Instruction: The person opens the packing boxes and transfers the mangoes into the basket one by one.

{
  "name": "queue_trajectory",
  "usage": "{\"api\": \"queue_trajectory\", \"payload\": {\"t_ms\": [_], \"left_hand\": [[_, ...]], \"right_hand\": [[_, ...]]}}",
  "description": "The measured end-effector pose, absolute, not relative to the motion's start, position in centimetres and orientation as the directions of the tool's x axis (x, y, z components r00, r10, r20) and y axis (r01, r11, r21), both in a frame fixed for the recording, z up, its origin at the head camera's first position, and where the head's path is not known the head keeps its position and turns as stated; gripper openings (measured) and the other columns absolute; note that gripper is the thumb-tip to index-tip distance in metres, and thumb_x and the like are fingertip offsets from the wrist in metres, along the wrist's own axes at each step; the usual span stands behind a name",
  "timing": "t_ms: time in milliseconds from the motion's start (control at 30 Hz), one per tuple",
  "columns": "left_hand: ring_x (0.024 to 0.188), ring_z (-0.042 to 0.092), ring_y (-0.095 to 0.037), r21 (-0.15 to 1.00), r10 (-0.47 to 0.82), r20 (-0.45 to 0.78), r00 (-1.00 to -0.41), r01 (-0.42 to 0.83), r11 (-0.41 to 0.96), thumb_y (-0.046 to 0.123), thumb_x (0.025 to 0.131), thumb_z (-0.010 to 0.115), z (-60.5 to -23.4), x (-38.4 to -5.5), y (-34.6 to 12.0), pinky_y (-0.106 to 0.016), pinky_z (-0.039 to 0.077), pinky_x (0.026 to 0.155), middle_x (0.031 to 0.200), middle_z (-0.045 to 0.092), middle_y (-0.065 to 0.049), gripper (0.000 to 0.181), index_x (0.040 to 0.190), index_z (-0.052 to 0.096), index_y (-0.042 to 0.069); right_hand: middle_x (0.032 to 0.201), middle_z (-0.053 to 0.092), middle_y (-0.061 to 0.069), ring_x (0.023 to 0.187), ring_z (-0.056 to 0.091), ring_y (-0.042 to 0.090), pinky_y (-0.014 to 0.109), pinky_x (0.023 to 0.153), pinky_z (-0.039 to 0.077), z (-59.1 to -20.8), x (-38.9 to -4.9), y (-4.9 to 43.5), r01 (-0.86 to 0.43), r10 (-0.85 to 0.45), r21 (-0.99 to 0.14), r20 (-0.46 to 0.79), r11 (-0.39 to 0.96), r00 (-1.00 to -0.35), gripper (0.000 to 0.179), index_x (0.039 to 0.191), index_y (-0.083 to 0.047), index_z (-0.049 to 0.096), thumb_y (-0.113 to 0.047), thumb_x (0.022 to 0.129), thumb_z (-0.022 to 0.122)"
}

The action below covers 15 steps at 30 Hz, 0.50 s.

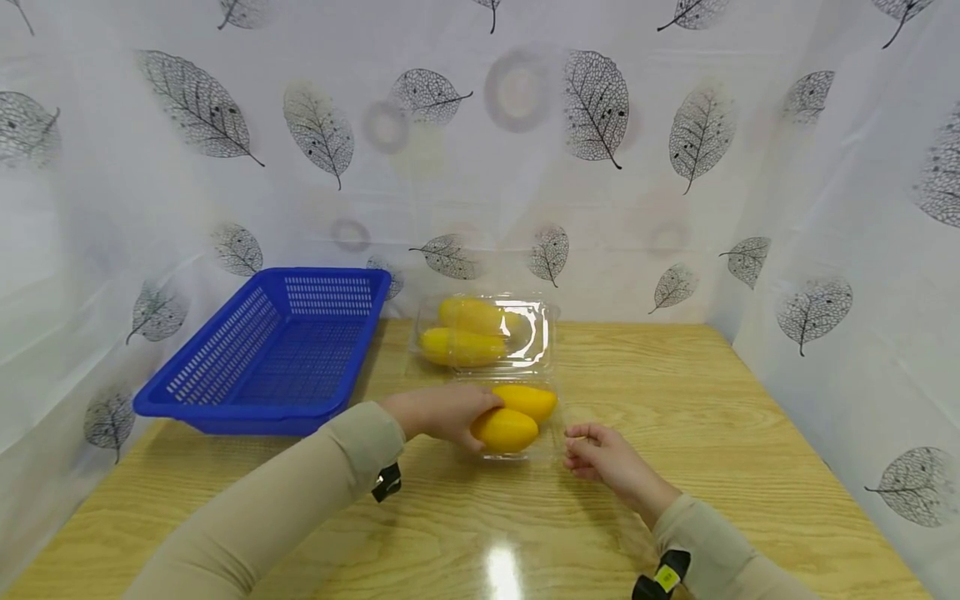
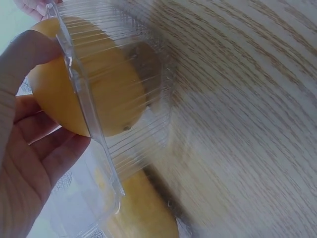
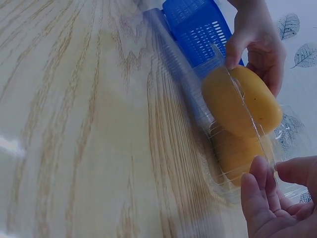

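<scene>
Left hand [image 1: 450, 414] grips a smooth oval yellow mango [image 1: 507, 432], set in a clear ribbed plastic box [image 2: 84, 98] | right hand [image 1: 611, 465] pinches that box's rim | second yellow mango [image 1: 532, 401] right behind | farther back, two more yellow mangoes [image 1: 463, 348] seen through clear plastic | blue perforated plastic basket [image 1: 240, 417] off left

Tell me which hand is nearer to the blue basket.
Left. The left hand grips the front yellow fruit, to the right of the blue basket; the right hand is farther right, pinching the rim of the clear container.
</scene>
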State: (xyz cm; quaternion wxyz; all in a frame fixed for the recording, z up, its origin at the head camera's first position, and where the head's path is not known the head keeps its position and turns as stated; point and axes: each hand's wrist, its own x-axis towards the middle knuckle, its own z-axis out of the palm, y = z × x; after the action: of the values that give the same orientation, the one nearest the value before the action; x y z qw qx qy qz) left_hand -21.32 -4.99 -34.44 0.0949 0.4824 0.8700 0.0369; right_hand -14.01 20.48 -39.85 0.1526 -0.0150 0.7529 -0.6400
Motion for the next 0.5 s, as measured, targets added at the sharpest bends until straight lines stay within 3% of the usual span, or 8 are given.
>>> {"api": "queue_trajectory", "payload": {"t_ms": [500], "left_hand": [[0.093,0.056,-0.015,0.131,0.866,-0.081,-0.493,0.856,0.499,0.028,0.075,0.073,-34.21,-21.17,-5.11,-0.027,0.046,0.089,0.109,0.059,-0.004,0.057,0.121,0.051,0.004]], "right_hand": [[0.092,0.055,0.012,0.079,0.059,0.014,0.033,0.074,0.054,-39.7,-13.95,20.44,0.172,-0.228,-0.967,-0.213,0.186,-0.95,0.039,0.123,0.015,0.038,-0.012,0.097,0.046]]}}
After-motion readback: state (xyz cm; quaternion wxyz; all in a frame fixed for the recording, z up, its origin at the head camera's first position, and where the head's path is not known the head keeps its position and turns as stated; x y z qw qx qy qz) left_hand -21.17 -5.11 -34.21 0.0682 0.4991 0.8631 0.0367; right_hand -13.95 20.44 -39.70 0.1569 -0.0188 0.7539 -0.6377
